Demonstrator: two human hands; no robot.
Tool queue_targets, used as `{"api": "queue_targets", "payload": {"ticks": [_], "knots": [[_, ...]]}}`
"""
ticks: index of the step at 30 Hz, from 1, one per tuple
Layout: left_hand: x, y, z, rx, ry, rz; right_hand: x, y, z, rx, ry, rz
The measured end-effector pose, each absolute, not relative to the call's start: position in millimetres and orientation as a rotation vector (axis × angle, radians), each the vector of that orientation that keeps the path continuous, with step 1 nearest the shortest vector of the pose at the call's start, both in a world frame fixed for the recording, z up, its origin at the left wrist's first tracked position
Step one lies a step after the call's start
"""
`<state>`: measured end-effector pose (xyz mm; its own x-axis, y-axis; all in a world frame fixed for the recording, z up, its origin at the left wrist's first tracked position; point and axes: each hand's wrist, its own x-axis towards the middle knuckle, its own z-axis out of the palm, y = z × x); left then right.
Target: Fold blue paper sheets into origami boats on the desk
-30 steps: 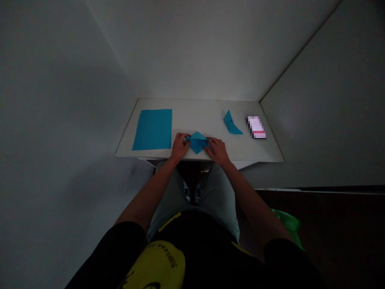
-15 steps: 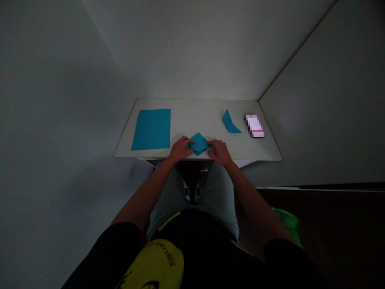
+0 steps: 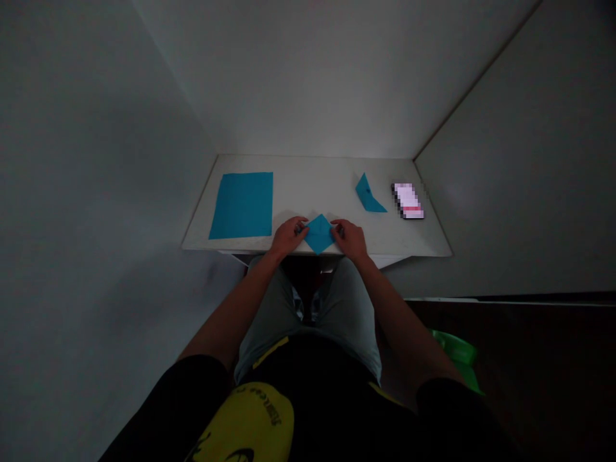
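Observation:
A piece of folded blue paper [image 3: 320, 233], now a diamond shape with a faint crease across it, lies at the front edge of the white table [image 3: 312, 183]. My left hand [image 3: 289, 235] pinches its left corner between thumb and fingers. On the opposite side, my right hand [image 3: 350, 239] grips the right corner in the same way. Both corners are partly hidden by my fingertips. Beyond my right hand rests a folded blue paper figure [image 3: 369, 196] with a small dark mark on it.
Flat blue sheets or a single sheet [image 3: 243, 205] lie on the table's left part. A phone [image 3: 408, 201] with a lit, blurred-out screen is at the right. Walls enclose the table at the back and sides. A green plastic object [image 3: 457, 353] stands low on the right.
The paper between my hands has gone from a partly raised, layered form to a flatter diamond, its lower point now closer to me. My fingers have shifted slightly at its corners.

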<state>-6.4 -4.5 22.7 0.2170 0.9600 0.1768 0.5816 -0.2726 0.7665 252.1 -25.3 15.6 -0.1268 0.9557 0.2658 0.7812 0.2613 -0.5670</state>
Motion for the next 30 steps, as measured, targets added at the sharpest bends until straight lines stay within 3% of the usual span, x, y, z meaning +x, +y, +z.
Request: {"api": "queue_targets", "payload": {"ticks": [8, 21, 30], "knots": [[0.7, -8.8, 28.2, 2.293, 1.392, 0.781, 238.5, -38.1, 26.0, -1.548, -2.175, 0.147], [-21.9, -35.7, 28.3, 2.528, 1.043, 0.501, 244.1, -68.0, 16.7, -1.360, -2.324, 0.199], [-21.5, -58.2, 23.2, 2.327, 1.153, 0.673, 270.0, -92.9, 19.4, -1.260, -2.334, 0.319]]}}
